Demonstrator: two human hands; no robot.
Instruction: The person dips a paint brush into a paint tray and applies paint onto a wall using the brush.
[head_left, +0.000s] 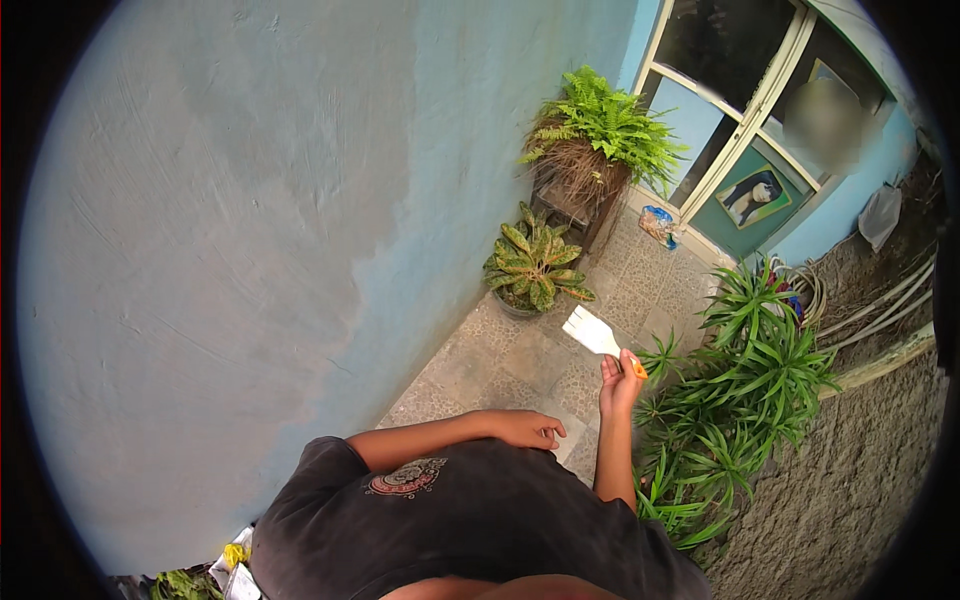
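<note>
Head view: paintbrush-like tool (592, 332), white, flat, split-tipped, orange-ended, held above the tiled floor (535, 357); right hand (621, 380) closed round it; left hand (527, 429) loosely half-open, nothing visible in it.

Soft, even daylight lit the wall (250, 200) with only faint shadows, the white tool (592, 331) glared almost blank, a blurred patch covered the door's glass (830, 122), and black corners framed the bowed view.

On my feed, I see the right hand (621, 384) gripping a white, flat tool (592, 331) — the left hand (527, 429) loosely curled by the dark shirt (490, 510) — and a patchy blue-grey wall (250, 250).
</note>
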